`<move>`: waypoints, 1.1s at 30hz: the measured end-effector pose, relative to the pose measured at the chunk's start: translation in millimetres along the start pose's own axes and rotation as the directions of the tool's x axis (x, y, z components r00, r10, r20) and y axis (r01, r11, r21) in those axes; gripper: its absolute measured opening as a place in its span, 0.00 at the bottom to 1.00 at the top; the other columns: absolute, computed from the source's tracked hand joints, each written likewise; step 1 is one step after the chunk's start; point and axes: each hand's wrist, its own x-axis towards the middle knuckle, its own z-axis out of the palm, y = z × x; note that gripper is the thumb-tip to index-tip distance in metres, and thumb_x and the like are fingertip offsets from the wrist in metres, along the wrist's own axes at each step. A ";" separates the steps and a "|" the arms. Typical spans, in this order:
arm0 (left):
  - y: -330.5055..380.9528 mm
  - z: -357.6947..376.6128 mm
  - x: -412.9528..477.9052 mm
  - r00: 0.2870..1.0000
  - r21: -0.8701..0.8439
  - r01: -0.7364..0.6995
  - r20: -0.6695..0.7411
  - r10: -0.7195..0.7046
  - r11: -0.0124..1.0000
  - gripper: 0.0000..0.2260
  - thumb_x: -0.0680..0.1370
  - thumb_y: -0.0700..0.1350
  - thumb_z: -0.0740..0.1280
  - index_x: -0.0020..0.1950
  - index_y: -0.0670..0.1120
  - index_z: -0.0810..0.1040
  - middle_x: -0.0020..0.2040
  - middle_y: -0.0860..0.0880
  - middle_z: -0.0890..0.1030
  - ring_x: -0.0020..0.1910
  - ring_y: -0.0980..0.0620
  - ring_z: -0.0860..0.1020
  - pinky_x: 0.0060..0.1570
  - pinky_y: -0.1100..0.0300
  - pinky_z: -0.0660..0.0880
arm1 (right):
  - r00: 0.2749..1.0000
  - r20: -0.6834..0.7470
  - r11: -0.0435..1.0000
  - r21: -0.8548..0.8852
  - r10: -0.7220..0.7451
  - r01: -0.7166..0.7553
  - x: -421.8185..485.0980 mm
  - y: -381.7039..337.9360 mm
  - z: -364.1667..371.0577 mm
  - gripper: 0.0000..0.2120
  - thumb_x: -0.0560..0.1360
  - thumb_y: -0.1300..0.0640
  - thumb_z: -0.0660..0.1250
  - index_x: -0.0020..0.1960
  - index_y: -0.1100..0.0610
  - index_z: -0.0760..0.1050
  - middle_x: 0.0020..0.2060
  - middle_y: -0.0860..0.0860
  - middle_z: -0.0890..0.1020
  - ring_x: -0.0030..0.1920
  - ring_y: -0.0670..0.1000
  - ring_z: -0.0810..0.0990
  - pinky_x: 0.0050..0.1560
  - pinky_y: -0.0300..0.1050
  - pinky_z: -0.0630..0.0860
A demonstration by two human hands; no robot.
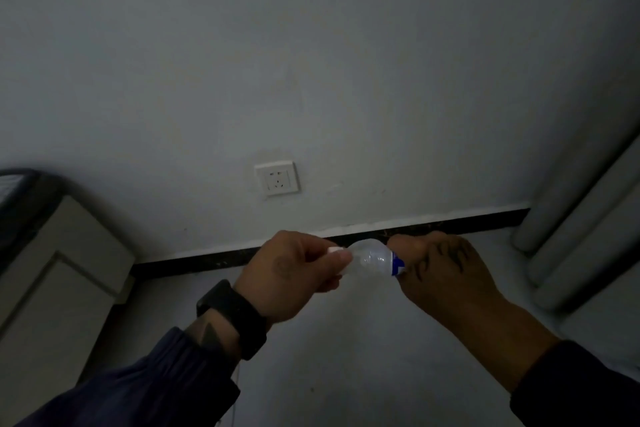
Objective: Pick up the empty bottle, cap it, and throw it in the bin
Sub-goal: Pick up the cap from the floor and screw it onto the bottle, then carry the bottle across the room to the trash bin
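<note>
A clear plastic bottle [372, 257] with a blue-and-white label lies sideways between my hands, in front of a grey wall. My right hand [446, 274] is wrapped around its body, hiding most of it. My left hand [294, 274] pinches a white cap [335, 250] at the bottle's neck, fingers closed over it. Whether the cap is threaded on cannot be told. No bin is in view.
A white wall socket [277, 178] sits above a black skirting board [346, 241]. A pale cabinet [59, 267] stands at the left with a dark object on top. Pale vertical pipes or a curtain [581, 229] run down the right side. Grey floor lies below.
</note>
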 end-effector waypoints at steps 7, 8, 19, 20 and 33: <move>13.8 -8.4 -5.2 0.846 0.525 -0.474 0.051 0.530 0.707 0.14 0.79 0.60 0.64 0.47 0.51 0.82 0.31 0.50 0.78 0.30 0.52 0.76 0.34 0.60 0.72 | 0.984 0.175 0.969 0.233 0.040 -0.081 5.7 4.5 -3.6 0.11 0.70 0.60 0.78 0.36 0.53 0.76 0.32 0.57 0.82 0.32 0.48 0.73 0.37 0.40 0.69; 15.7 -9.6 -5.1 0.837 0.542 -0.481 0.049 0.546 0.689 0.15 0.78 0.61 0.63 0.49 0.52 0.83 0.31 0.51 0.79 0.31 0.53 0.77 0.35 0.61 0.73 | 0.978 0.173 0.933 0.315 0.121 -0.171 2.8 5.2 -3.5 0.09 0.72 0.55 0.76 0.38 0.50 0.75 0.34 0.53 0.80 0.35 0.48 0.74 0.39 0.39 0.70; 101.9 -62.1 -15.0 0.726 0.564 -0.481 -0.172 0.665 0.671 0.30 0.71 0.64 0.69 0.67 0.47 0.79 0.59 0.49 0.84 0.54 0.57 0.80 0.57 0.62 0.75 | 0.986 -0.032 0.871 0.474 0.165 -0.130 53.2 -28.0 -94.0 0.19 0.67 0.53 0.79 0.27 0.52 0.70 0.23 0.49 0.75 0.23 0.38 0.68 0.25 0.30 0.65; 115.8 -71.5 -17.6 0.712 0.614 -0.469 -0.163 0.683 0.635 0.32 0.71 0.64 0.67 0.68 0.46 0.77 0.62 0.48 0.83 0.59 0.55 0.79 0.60 0.61 0.73 | 0.985 -0.055 0.867 0.485 0.164 -0.117 58.6 -32.5 -112.7 0.19 0.66 0.50 0.77 0.27 0.54 0.70 0.22 0.50 0.75 0.22 0.40 0.69 0.24 0.33 0.69; 465.7 -278.6 -94.9 0.622 0.869 -0.306 -0.125 0.773 0.388 0.48 0.67 0.80 0.55 0.81 0.58 0.49 0.83 0.48 0.49 0.81 0.44 0.47 0.71 0.42 0.58 | 0.941 -0.139 0.699 0.704 0.307 -0.124 224.8 -117.3 -514.4 0.09 0.68 0.54 0.80 0.46 0.51 0.83 0.35 0.47 0.87 0.37 0.44 0.86 0.35 0.33 0.81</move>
